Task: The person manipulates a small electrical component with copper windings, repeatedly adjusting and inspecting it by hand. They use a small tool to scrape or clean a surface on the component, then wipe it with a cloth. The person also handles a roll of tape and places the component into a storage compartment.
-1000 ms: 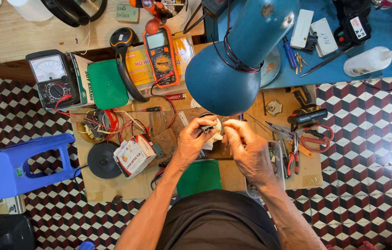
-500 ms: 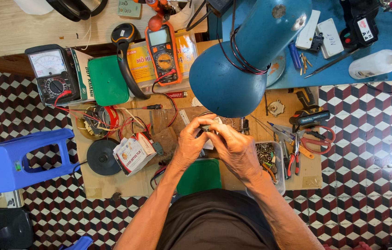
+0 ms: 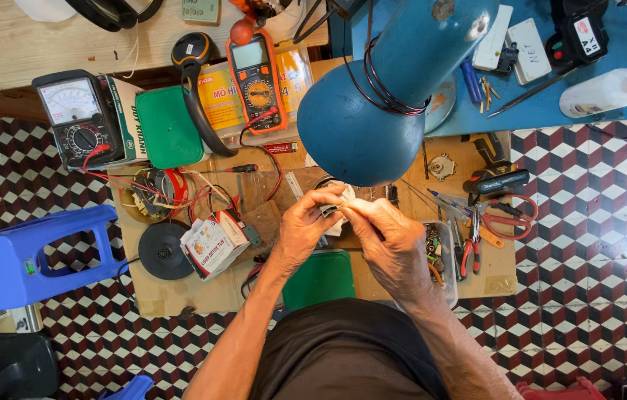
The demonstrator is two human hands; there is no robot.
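My left hand [image 3: 304, 231] and my right hand [image 3: 393, 241] meet over a low cardboard-covered work board [image 3: 143, 292]. Their fingertips pinch a small dark part [image 3: 330, 210] between them, and a bit of white material [image 3: 344, 194] shows just behind it. Thumb and fingers of both hands are closed on the part. What kind of part it is stays hidden by the fingers. A big blue lamp shade [image 3: 362, 126] hangs right above the hands and covers the area beyond them.
An orange digital multimeter [image 3: 258, 78], an analog meter [image 3: 76, 118] and a green lid [image 3: 169, 126] lie at the back left. A black disc [image 3: 164, 250], a small carton [image 3: 213, 241], red-handled pliers [image 3: 499, 222], a parts tub [image 3: 443, 252] and a blue stool [image 3: 24, 259] surround me.
My two hands have drawn closer together, and the right fingers now cover most of the white material that showed between them a second ago. The view shifted slightly.
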